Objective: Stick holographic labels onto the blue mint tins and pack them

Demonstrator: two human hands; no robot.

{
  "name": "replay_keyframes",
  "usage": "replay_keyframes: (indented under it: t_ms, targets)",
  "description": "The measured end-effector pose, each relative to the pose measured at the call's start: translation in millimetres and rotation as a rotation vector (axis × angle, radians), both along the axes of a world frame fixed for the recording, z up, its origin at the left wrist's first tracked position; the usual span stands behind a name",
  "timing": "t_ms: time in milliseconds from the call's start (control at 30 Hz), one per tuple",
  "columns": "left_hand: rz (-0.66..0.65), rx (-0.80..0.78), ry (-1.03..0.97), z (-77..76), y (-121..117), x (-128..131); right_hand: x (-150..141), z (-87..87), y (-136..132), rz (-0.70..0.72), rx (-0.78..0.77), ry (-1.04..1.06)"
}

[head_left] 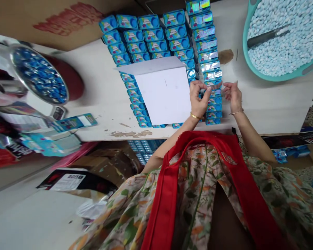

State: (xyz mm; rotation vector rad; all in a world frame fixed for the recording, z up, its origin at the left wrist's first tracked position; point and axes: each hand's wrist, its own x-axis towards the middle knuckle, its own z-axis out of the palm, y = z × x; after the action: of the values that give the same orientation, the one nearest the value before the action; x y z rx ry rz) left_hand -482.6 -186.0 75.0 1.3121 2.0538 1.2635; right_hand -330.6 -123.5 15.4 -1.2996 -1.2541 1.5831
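Over the right-hand column of small blue candy packs (210,66), my left hand (199,99) has its thumb and index finger brought together. What sits at those fingertips, if anything, is too small to make out. My right hand (233,97) hovers just right of that column, fingers loosely bent and apart, nothing visible in them. Shiny, rainbow-reflecting patches cover several packs at the column's upper end. A white sheet (164,95) with a raised far flap lies over the middle of the other columns of blue packs (136,47), beside my left hand.
At upper right stands a turquoise basin (246,52) of pale blue candies with a dark scoop (266,36). Left are a red pot (74,80) of blue-wrapped sweets, flattened blue cartons (52,140) and a digital display (58,113). A cardboard box (49,21) borders the table's back.
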Motion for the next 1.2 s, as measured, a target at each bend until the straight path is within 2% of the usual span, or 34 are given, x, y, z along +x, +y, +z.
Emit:
replay_keyframes:
  t_ms: [67, 133, 333, 500, 600, 733, 833, 933, 1000, 1067, 1133, 1200]
  targets:
    - [0.020, -0.004, -0.073, -5.0, 4, 0, -7, 10.1, -4, 0.013, -0.063, 0.064]
    - [0.041, -0.069, -0.105, -12.2, 9, -1, -11, 12.2, -3, -0.012, -0.058, 0.070]
    - [0.067, -0.386, 0.099, -22.3, 23, -3, -6, -5.2, 11, -0.033, 0.211, -0.165]
    - [0.056, -0.469, 0.203, -26.0, 31, 0, -4, -19.3, 15, 0.018, 0.312, -0.289]
    - [0.058, -0.510, 0.240, -28.4, 31, -1, -10, -34.1, 14, 0.017, 0.292, -0.279]
    - [0.071, -0.567, 0.251, -32.8, 30, -1, -18, -56.7, 14, -0.017, 0.159, -0.180]
    - [0.054, -0.573, 0.228, -31.3, 30, 8, -16, -63.3, 19, 0.043, 0.148, -0.134]
    - [-0.007, -0.523, 0.272, -11.1, 33, 10, -4, -58.8, 27, 0.116, 0.195, -0.162]
    - [-0.030, -0.446, 0.334, 14.4, 42, -10, 5, -52.5, 32, 0.084, 0.231, -0.198]
    - [0.011, -0.342, 0.431, 43.8, 59, -55, 8, -44.3, 38, -0.003, 0.265, -0.215]
    - [0.115, -0.245, 0.563, 68.9, 81, -117, 1, -33.4, 44, -0.063, 0.295, -0.200]
    - [0.109, -0.310, 0.642, 83.4, 99, -178, -16, -19.8, 49, -0.051, 0.315, -0.165]
